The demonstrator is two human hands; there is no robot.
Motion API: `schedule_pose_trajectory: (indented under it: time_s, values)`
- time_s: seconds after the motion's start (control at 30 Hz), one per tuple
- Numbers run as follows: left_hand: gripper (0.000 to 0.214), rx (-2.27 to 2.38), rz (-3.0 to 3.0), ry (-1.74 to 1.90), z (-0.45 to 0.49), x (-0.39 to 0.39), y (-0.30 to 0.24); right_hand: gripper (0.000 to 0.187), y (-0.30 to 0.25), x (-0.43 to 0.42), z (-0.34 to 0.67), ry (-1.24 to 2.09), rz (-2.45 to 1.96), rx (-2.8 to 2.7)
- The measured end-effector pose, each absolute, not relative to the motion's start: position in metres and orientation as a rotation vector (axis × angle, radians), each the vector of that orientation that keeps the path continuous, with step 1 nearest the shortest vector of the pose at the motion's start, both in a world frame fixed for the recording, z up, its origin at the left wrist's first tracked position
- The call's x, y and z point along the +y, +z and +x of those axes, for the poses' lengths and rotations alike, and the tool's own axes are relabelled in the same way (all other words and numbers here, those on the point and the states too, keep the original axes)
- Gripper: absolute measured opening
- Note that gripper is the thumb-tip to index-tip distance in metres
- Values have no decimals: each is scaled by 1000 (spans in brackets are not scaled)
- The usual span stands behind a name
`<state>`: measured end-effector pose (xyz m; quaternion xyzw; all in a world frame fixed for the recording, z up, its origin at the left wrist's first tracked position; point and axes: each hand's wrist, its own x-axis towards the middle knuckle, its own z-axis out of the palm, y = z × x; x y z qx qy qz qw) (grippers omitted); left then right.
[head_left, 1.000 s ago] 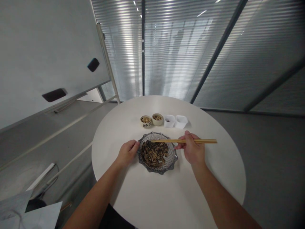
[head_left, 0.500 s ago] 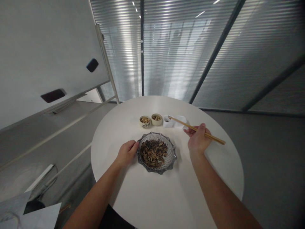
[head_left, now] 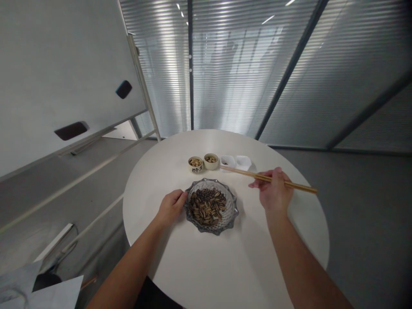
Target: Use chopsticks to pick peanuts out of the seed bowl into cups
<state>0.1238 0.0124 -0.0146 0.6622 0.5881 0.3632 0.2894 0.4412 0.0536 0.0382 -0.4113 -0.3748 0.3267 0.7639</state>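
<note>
My left hand [head_left: 172, 207] grips the left rim of a scalloped glass bowl [head_left: 232, 214], fingers closed on its edge. Striped sunflower seeds [head_left: 207, 208] fill much of the bowl's bottom. In my right hand [head_left: 276, 191] is a pair of chopsticks [head_left: 254, 175], pointing left over the table. Their tips are close together at the front left edge of a white two-compartment dish [head_left: 243, 163]; whether they touch it I cannot tell. Something small and dark lies in the dish's left compartment. The tips appear to hold nothing.
Two small cream cups [head_left: 195, 165] with pale nut-like pieces stand left of the white dish, behind the bowl. All of it rests on a round white table [head_left: 212, 270]. A whiteboard [head_left: 71, 64] stands to the left, and a blind-covered glass wall [head_left: 225, 86] rises behind.
My right hand has drawn back to the right, and the chopstick tips have dropped from above the dish's left compartment to its front edge. The dark bit at the tips is gone. My left hand stays put.
</note>
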Motion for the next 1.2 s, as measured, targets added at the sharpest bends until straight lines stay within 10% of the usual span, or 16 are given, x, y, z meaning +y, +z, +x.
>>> schedule_pose_trajectory:
  time_s: [1.2]
  values:
    - [45,1567,1770,953,123,13,-18,37,51,22,433,775,-1265,-1560]
